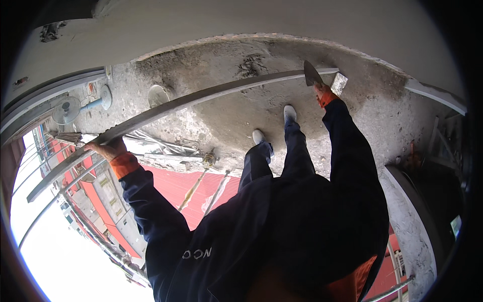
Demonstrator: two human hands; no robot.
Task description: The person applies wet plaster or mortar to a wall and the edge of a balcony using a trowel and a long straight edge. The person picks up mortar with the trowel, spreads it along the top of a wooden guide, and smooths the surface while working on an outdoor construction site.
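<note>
A long grey straightedge bar (201,96) runs from lower left to upper right in front of me. My left hand (108,148) is closed around its left part, with the orange cuff just below. In my right hand (321,90) is a pointing trowel (312,73), held by its handle with the dark pointed blade aimed up and away. The blade overlaps the bar's right end; whether they touch, I cannot tell. Beside my right hand a pale, speckled block-like piece (339,84) shows, and its link to the bar is unclear.
A plain wall (302,22) curves across the far side, with rough mortar (254,64) at its foot. A standing fan (66,109) and a round pail-like thing (160,94) stand left. Metal poles (161,143) lie along the floor's edge, above a red corrugated roof (221,183) lower down.
</note>
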